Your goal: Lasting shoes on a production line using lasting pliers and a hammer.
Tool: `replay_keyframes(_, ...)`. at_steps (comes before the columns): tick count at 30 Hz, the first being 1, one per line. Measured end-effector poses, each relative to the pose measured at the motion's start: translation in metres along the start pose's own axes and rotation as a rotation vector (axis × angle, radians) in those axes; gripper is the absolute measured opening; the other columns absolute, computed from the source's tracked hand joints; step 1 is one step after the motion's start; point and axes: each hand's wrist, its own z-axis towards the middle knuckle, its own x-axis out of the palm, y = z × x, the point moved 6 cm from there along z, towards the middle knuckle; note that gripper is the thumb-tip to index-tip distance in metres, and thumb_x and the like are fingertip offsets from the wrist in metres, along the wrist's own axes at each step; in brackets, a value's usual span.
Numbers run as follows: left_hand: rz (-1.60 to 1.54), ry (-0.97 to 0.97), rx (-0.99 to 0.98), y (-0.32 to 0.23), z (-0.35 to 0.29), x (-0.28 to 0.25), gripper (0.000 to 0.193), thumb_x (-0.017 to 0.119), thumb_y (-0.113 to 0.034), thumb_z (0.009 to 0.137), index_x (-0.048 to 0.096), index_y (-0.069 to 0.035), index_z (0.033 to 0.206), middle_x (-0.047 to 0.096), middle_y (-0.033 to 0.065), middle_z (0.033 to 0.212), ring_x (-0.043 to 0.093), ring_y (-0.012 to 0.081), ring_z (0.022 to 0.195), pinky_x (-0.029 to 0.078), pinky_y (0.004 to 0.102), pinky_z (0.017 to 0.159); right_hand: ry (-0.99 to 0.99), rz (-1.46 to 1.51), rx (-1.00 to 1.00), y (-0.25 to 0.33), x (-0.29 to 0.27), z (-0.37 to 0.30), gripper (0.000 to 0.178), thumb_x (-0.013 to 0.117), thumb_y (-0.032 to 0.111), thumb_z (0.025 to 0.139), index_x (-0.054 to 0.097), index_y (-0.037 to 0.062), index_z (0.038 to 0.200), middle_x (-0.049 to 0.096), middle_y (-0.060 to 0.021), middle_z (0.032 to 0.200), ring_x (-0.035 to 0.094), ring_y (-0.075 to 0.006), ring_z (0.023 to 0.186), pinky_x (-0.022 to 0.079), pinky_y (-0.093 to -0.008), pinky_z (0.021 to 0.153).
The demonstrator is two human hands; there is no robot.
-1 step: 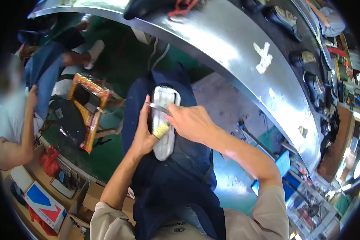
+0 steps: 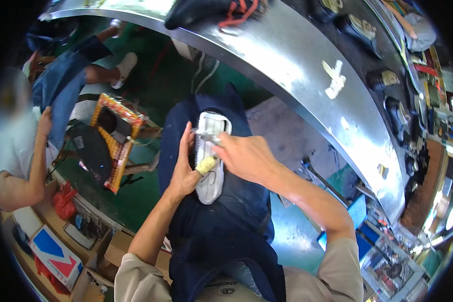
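A shoe (image 2: 210, 187) lies across my lap with its white sole facing up and part of its dark upper showing at the far end. My left hand (image 2: 184, 176) grips it from the left side, fingers along the edge and the thumb over the sole. A yellow wrap (image 2: 206, 164) covers that thumb. In the closed fingers of my right hand (image 2: 249, 157) is a thin metal strip-like tool (image 2: 209, 138), blurred, held across the sole. Its exact kind and tip cannot be made out.
A curved metal bench (image 2: 287, 65) runs ahead and to the right, bearing a dark shoe with red laces (image 2: 206, 12). More shoes (image 2: 357, 30) line the far right. Another person (image 2: 20, 151) sits at left, near a yellow-edged seat (image 2: 118, 166). A red bag (image 2: 64, 201) lies lower left.
The whole view has shifted slightly, so everything sits a little further right and lower. My right hand and the metal tool have moved slightly over the sole; my left hand keeps its grip.
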Motion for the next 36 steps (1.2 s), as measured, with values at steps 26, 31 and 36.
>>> replay_keyframes(26,-0.431,-0.368,-0.393,-0.026,0.027,-0.049,0.026,0.049,-0.016,0.104,0.061,-0.001,0.122,0.072,0.0095,0.104,0.072,0.0185,0.092,0.058,0.0337,0.084,-0.076,1.345,0.482,-0.042,0.037,-0.11,0.034,0.074,0.023,0.098,0.059,0.0029,0.12,0.062,-0.0035,0.089,0.061,-0.0094,0.08,0.051,-0.0274,0.072)
replay_keyframes(31,-0.546,-0.171,-0.59,0.028,0.027,0.009,0.066,0.047,-0.05,0.108,0.048,-0.001,0.152,0.06,0.013,0.144,0.056,0.0237,0.132,0.042,0.0387,0.113,0.458,1.217,0.466,-0.026,0.032,-0.109,0.031,0.049,0.025,0.112,0.059,0.0023,0.131,0.065,-0.0017,0.087,0.062,-0.0092,0.074,0.049,-0.0262,0.065)
replay_keyframes(36,-0.303,-0.04,-0.34,0.03,-0.013,0.017,0.061,0.034,-0.044,0.114,0.035,-0.003,0.16,0.05,0.0125,0.155,0.048,0.0209,0.141,0.034,0.0342,0.119,0.584,1.176,0.324,-0.023,0.041,-0.102,0.036,0.05,0.028,0.112,0.057,-0.0021,0.13,0.071,-0.0058,0.106,0.067,-0.0131,0.086,0.054,-0.031,0.072)
